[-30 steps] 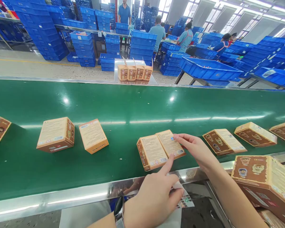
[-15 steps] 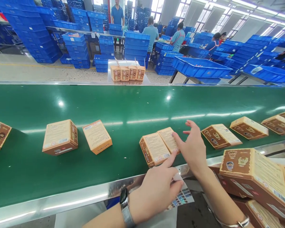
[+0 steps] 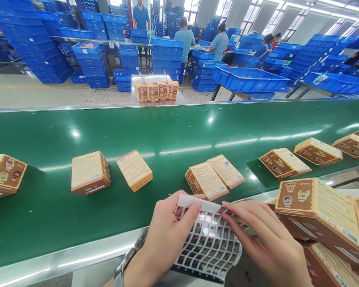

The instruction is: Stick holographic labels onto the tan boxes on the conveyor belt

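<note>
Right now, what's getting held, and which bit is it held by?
A sticker sheet: left grip at its upper left edge, right grip at its upper right.

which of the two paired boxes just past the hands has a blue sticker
The right box of the pair: a small blue sticker shows on its top, while the left box shows none.

So the box pair (image 3: 208, 179) is sitting on the conveyor belt (image 3: 179, 131). Three single boxes (image 3: 89, 171) are lying to the pair's left, and a row of boxes (image 3: 318, 151) is running off to its right. Just in front of the pair, a sheet (image 3: 211, 233) is hanging between the left hand (image 3: 167, 235) and right hand (image 3: 266, 239). A box pile (image 3: 317, 211) is sitting front-right of it. Behind it, past the belt, four boxes (image 3: 153, 92) are standing on a stand (image 3: 181, 100), with stacked crates (image 3: 166, 56) sitting farther back.
</note>
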{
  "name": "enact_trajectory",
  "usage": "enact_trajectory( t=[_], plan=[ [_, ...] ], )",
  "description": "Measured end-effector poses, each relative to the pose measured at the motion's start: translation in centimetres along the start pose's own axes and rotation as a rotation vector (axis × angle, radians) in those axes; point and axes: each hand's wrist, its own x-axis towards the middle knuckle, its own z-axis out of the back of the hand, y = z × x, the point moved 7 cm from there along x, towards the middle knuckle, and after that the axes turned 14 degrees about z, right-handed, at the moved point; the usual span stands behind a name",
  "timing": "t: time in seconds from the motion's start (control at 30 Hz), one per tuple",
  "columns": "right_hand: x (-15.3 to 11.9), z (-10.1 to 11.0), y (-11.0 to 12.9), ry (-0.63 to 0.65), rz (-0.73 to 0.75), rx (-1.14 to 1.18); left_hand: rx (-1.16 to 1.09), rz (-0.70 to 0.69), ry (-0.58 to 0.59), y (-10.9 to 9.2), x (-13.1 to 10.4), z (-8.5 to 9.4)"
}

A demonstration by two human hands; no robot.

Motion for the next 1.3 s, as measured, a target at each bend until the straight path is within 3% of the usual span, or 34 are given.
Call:
enact_trajectory(
  t=[0.13,0.33,0.43,0.57,0.63,0.77,1.0,1.1,1.3],
  plan=[
    [0.0,0.1,0.9,0.009,0.114,-0.146,-0.033,0.051,0.004,0.1,0.0,-0.3],
    [-0.3,0.3,1.3,0.003,0.135,-0.211,-0.016,0.048,-0.019,-0.5,-0.1,-0.1],
    [0.1,0.1,0.9,-0.041,0.075,-0.129,-0.011,0.056,-0.009,-0.4,0.0,-0.1],
    [-0.1,-0.6,-1.1,-0.019,-0.124,0.048,0.016,0.048,0.019,-0.2,0.3,-0.2],
    [-0.5,-1.1,-2.2,0.074,-0.193,0.15,0.032,0.042,0.013,-0.1,0.4,-0.1],
    [-1.4,-2.0,-5.1,0.411,-0.186,0.274,0.061,0.054,0.049,0.4,0.5,0.2],
    [-1.3,-5.6,-15.8,0.936,-0.169,-0.064,0.02,0.18,0.21,2.3,-0.1,0.6],
    [-0.6,-7.1,-18.3,1.005,-0.108,-0.094,0.036,0.226,0.196,3.1,-0.7,1.5],
    [1.2,-8.5,-19.1,1.046,-0.166,0.066,-0.012,0.3,0.051,4.1,-2.0,4.5]
  ],
)
